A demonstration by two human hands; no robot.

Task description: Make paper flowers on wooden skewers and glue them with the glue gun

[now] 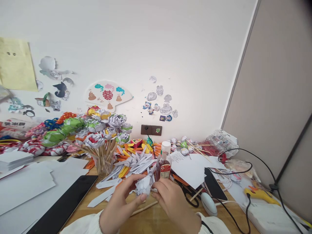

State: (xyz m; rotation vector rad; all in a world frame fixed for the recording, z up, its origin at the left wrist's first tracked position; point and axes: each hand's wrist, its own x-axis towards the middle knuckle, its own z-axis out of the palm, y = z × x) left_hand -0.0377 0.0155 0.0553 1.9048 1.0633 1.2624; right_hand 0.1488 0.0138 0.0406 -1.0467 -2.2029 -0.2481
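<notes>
In the head view my left hand (124, 203) curls around a white paper flower (143, 186), its thumb and fingers closed on the crumpled petals. My right hand (172, 201) pinches at the flower's right edge, thumb and fingertips together; exactly what lies between them is partly hidden. Below the flower a thin wooden stick (145, 208) slants over the table; whether it joins the flower I cannot tell. Just behind my hands stands a glass bottle (164, 164) of brown liquid with a white cap. Folded paper strips (138, 164) are heaped behind the flower.
A cup (103, 167) holds several paper flowers on sticks. A black tablet-like slab (65, 203) and white paper sheets (26, 191) lie left. At right are scissors (191, 198), a white mouse-shaped device (209, 204), a phone (214, 185), a yellow glue gun (262, 196) and loose cables.
</notes>
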